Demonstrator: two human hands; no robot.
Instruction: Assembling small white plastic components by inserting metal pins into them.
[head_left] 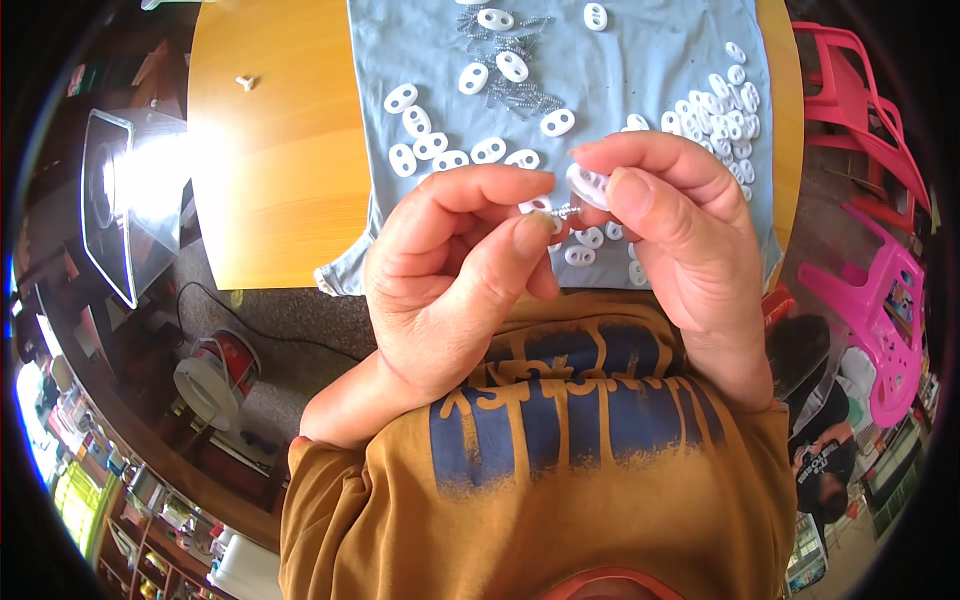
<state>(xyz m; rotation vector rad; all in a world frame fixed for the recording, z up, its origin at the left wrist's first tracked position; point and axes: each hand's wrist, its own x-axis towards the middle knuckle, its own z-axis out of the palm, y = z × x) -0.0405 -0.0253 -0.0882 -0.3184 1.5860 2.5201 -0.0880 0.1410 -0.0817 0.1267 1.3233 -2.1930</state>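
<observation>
Pinching a small coil spring between left thumb and forefinger: that's the left hand, its tip end sticking out toward the right. Right hand grips a white two-hole oval plastic piece, thumb against index finger, tilted, just above the spring; can't tell if the two touch. Both are up in front of the chest, near the table edge. Handling guess: spring is very light, springy, easy to flick away; take it along the coil sides, close to one end, with light pressure. Oval looks light, stiff, smooth, maybe slick; take it by the rim, leave the holes clear. Neither looks fragile, though a hard squeeze could bend the coil. Beyond the hands, more ovals lie in a loose arc at left and a dense cluster at right, with a tangled spring pile at the far side. All on a pale blue cloth over a wooden table.
</observation>
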